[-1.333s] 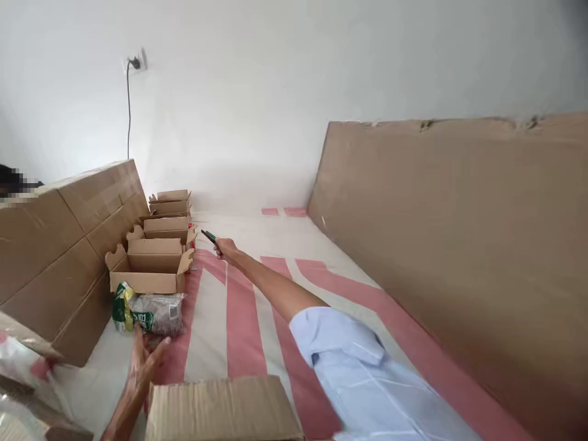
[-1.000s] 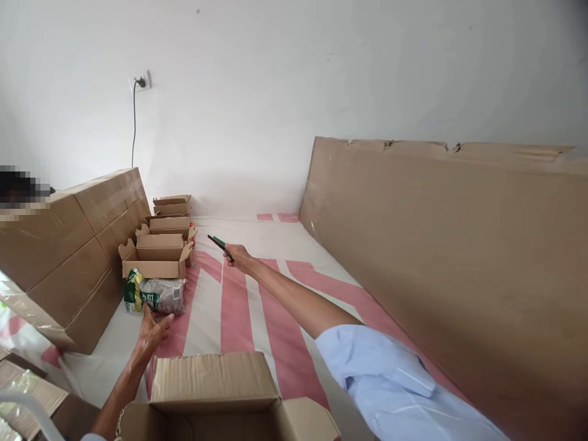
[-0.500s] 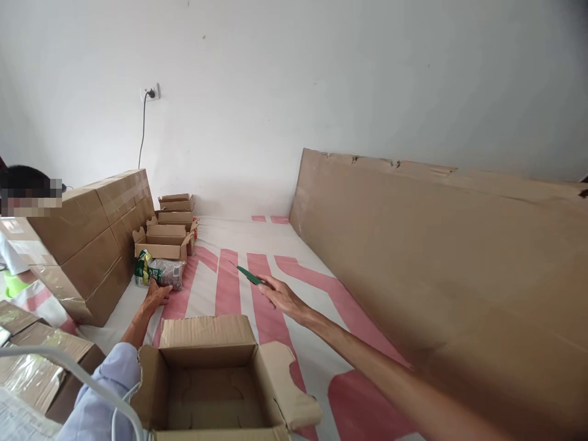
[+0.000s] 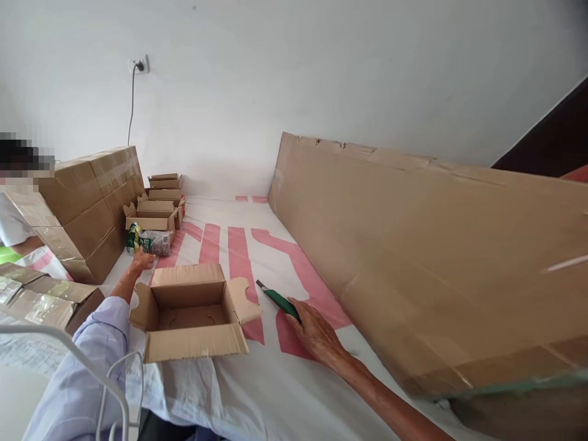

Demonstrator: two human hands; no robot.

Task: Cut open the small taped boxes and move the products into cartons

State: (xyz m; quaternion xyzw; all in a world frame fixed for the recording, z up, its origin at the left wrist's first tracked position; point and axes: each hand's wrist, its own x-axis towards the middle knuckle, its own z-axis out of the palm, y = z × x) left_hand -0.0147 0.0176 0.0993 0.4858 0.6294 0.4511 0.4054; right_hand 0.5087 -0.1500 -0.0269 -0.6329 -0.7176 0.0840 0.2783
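My right hand is closed around the green utility knife, just right of the open cardboard box. My left hand lies flat, apparently touching the snack packet.
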